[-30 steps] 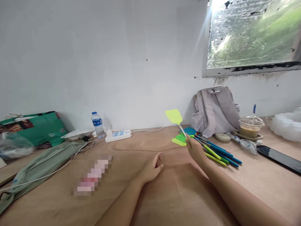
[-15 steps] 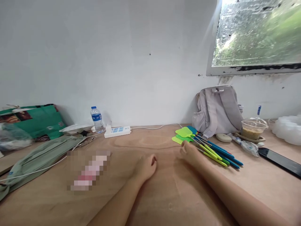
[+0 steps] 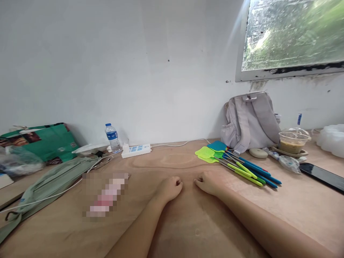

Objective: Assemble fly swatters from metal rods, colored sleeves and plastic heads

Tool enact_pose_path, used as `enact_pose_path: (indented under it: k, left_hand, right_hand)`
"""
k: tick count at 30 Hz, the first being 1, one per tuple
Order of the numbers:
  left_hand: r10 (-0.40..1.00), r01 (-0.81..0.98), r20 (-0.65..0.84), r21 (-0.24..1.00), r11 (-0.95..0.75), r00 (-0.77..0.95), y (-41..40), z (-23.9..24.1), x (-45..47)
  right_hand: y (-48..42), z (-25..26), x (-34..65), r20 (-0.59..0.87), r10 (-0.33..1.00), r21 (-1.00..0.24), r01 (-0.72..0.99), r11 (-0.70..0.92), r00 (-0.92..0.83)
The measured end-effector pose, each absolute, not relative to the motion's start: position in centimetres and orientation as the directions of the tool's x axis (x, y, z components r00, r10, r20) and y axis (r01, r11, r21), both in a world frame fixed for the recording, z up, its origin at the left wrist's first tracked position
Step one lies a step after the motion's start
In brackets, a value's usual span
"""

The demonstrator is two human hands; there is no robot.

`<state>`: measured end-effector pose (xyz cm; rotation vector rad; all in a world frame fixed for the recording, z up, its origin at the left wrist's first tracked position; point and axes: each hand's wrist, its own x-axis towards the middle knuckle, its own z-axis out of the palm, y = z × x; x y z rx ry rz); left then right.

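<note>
My left hand point(image 3: 170, 188) rests on the wooden table point(image 3: 188, 222), its fingers curled in with nothing in them. My right hand point(image 3: 206, 182) lies beside it, also loosely curled and holding nothing. A bundle of fly swatters point(image 3: 231, 163) with yellow-green, green and blue heads and handles lies on the table just right of my right hand, apart from it.
A grey backpack point(image 3: 249, 120) leans on the wall behind the swatters. A lidded drink cup point(image 3: 292, 142), a black phone point(image 3: 322, 175), a white power strip point(image 3: 135, 150), a water bottle point(image 3: 112, 138), a green bag point(image 3: 40, 141) and green cloth point(image 3: 51, 182) lie around.
My right hand set the raised yellow-green swatter down on the bundle, let go and drew back left beside my left hand. The left hand curled shut.
</note>
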<state>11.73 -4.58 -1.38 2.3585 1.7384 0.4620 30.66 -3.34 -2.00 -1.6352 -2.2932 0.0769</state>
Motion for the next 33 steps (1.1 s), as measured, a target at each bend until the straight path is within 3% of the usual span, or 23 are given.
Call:
enact_pose_path:
  k: [4, 8, 29, 33]
  left_hand:
    - [0.911, 0.859, 0.065, 0.311, -0.406, 0.407, -4.3, -1.0, 10.8]
    - [0.882, 0.841, 0.078, 0.271, -0.468, 0.465, -4.5, -0.6, 10.7]
    - [0.873, 0.816, 0.085, 0.321, -0.480, 0.480, -4.8, -0.4, 10.5]
    - [0.872, 0.814, 0.081, 0.325, -0.482, 0.483, -4.9, -0.4, 10.4]
  right_hand:
    - [-3.0, -1.5, 31.8, 0.160, 0.958, -0.222, 0.937, 0.271, -0.239]
    - [-3.0, -1.0, 32.3, 0.116, 0.963, -0.235, 0.935, 0.266, -0.245]
    - [-3.8, 0.0, 32.3, 0.128, 0.907, -0.169, 0.892, 0.418, -0.401]
    - [-3.4, 0.0, 32.7, 0.181, 0.924, -0.163, 0.916, 0.367, -0.337]
